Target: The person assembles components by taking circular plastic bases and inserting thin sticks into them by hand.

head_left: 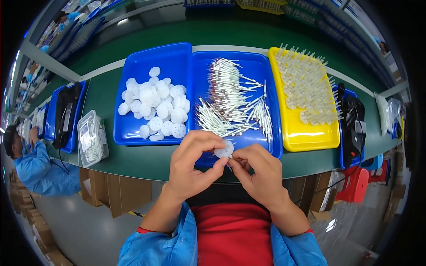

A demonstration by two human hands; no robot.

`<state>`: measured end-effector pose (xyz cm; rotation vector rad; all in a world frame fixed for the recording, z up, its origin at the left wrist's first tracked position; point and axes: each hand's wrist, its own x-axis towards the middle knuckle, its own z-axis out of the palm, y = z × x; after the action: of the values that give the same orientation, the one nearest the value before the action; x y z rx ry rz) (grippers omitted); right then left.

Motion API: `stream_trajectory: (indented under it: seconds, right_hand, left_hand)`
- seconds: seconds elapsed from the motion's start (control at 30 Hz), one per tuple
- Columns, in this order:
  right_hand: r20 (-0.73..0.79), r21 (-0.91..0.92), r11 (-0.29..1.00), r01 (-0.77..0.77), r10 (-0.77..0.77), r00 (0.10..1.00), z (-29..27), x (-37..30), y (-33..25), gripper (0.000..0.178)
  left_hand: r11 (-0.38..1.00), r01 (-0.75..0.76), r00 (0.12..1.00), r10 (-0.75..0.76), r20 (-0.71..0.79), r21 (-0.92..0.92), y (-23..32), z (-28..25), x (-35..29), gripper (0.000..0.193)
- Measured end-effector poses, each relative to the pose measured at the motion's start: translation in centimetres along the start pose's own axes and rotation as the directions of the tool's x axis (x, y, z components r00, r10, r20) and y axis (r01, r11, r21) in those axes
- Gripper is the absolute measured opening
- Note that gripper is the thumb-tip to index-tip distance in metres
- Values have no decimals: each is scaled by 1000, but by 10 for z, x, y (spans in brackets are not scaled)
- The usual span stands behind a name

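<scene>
White disc [224,149] is above the bench's [133,158] near edge, pinched in your left hand [191,166]; your right hand's [262,173] fingers meet its rim (grip cannot be told). Pin-studded pieces [304,84] appear finished; loose discs [151,95] and rods [228,88] remain.

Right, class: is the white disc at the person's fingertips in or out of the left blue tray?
Out: the left hand holds the white disc to the right of the left blue tray.

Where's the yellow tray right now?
In the head view, the yellow tray is right of centre, just right of the blue tray of white sticks, beyond and right of the right hand.
</scene>
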<state>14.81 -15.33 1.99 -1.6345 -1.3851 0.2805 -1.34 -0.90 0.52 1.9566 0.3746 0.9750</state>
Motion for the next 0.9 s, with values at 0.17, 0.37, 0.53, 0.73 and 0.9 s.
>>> stream_trajectory:
  seconds: [0.17, 0.37, 0.53, 0.73, 0.9]
  right_hand:
    - [-36, -22, 999, -34, 33, 999, 3, -7, -8, 22]
    - [-13, 2, 1000, -10, 10, 1000, 9, 1, -13, 22]
    - [59, 64, 997, -35, 31, 998, 6, 12, -1, 22]
    - [135, 131, 991, -14, -3, 991, -15, 31, 19, 26]
    - [253, -85, 975, 207, -179, 951, -31, 42, 29, 40]
  left_hand:
    - [997, -72, 993, 69, 100, 35, 5, -4, 2, 34]
    - [999, -22, 997, 19, 78, 26, 7, -13, 0, 35]
    - [999, -11, 998, 9, 59, 34, -1, -18, 1, 30]
    - [991, 137, 990, -137, -19, 3, -5, -11, 6, 23]
    - [917, 342, 939, -343, 31, -203, 1, 8, 14, 25]
